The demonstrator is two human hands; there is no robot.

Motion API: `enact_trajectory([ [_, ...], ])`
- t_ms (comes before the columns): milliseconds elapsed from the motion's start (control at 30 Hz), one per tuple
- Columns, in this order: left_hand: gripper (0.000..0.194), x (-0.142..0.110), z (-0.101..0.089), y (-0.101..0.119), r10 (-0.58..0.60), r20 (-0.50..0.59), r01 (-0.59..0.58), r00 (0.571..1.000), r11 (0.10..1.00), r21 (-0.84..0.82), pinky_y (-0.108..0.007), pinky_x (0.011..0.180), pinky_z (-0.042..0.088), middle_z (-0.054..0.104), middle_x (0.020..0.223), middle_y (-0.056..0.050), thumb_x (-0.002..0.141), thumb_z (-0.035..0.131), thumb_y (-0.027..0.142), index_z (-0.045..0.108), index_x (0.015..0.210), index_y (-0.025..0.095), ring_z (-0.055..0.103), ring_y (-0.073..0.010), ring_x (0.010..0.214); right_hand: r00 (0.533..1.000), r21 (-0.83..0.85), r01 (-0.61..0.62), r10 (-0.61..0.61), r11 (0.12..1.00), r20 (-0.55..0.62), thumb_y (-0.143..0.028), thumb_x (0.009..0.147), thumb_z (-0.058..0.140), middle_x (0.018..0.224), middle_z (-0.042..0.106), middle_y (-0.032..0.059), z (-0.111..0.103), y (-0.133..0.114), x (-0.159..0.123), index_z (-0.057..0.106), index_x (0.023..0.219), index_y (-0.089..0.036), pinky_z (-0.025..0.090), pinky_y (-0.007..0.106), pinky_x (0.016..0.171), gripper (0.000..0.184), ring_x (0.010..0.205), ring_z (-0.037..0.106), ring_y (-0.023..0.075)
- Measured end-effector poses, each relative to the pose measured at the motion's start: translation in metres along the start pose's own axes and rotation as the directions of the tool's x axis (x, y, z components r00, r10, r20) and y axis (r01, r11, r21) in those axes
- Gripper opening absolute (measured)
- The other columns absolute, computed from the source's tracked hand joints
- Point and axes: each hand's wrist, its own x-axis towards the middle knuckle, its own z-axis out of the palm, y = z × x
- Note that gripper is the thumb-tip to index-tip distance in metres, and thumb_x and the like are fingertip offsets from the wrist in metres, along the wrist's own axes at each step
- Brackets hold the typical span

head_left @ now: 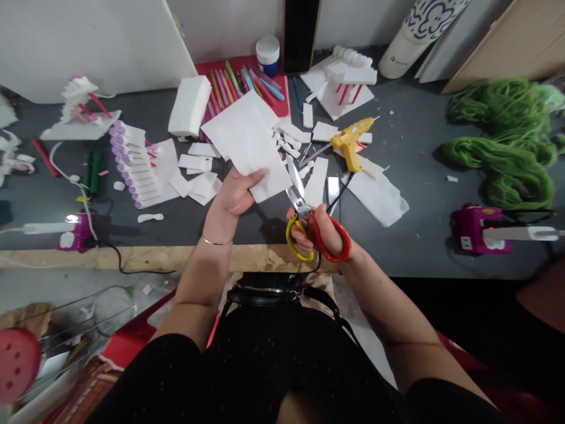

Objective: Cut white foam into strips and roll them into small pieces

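A flat white sheet (247, 138), perhaps foam or card, is pinched in my left hand (241, 191), with the thumb on top and the fingers hidden beneath. My right hand (324, 229) grips a pair of scissors (301, 203) by one red and one yellow handle loop. The blades are parted and point away from me, close to the sheet's right edge. Whether they touch it I cannot tell. Beyond the blades lie several small white cut pieces (289, 140) and a yellow hot glue gun (351, 141) with a black cord.
White stair-like models stand at the left (136, 165) and at the back right (351, 76). Coloured sticks (225, 88) lie on a red sheet near a white jar (268, 54). Green yarn (507, 141) and a purple power socket (481, 229) sit at the right. A pale bottle (415, 41) stands behind.
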Motion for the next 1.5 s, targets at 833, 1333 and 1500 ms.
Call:
enact_trajectory([
  [833,0.067,0.001,0.008,0.003,0.008,0.048,-0.009,0.999,1.000,0.025,-0.057,0.123,0.050,0.080,0.126,-0.012,0.069,0.097,0.047,0.073,0.127,0.022,0.058,-0.0417,0.145,0.997,0.024,0.057,-0.058,0.998,0.046,-0.084,0.093,0.049,0.060,0.051,-0.0095,0.000,0.003,-0.001,0.055,0.110,-0.021,0.033,0.021,0.039,0.065,0.041,0.036,0.0057],
  [1333,0.071,-0.001,0.016,-0.002,0.005,0.044,-0.006,0.999,1.000,0.029,-0.058,0.118,0.054,0.081,0.121,-0.011,0.072,0.093,0.058,0.073,0.130,0.023,0.063,-0.0422,0.140,0.997,0.029,0.032,-0.034,0.999,0.070,-0.088,0.092,0.044,0.061,0.055,-0.0087,0.005,-0.002,0.001,0.053,0.113,-0.023,0.044,0.025,0.046,0.069,0.044,0.045,0.0095],
  [1500,0.069,-0.004,0.019,-0.002,-0.022,0.076,0.021,0.997,1.000,0.017,-0.058,0.118,0.055,0.081,0.121,-0.013,0.072,0.093,0.056,0.073,0.128,0.021,0.064,-0.0434,0.138,0.999,0.037,0.039,-0.041,0.999,0.031,-0.085,0.091,0.052,0.067,0.058,-0.0062,0.008,-0.004,0.004,0.050,0.111,-0.024,0.046,0.026,0.050,0.065,0.050,0.049,0.0104],
])
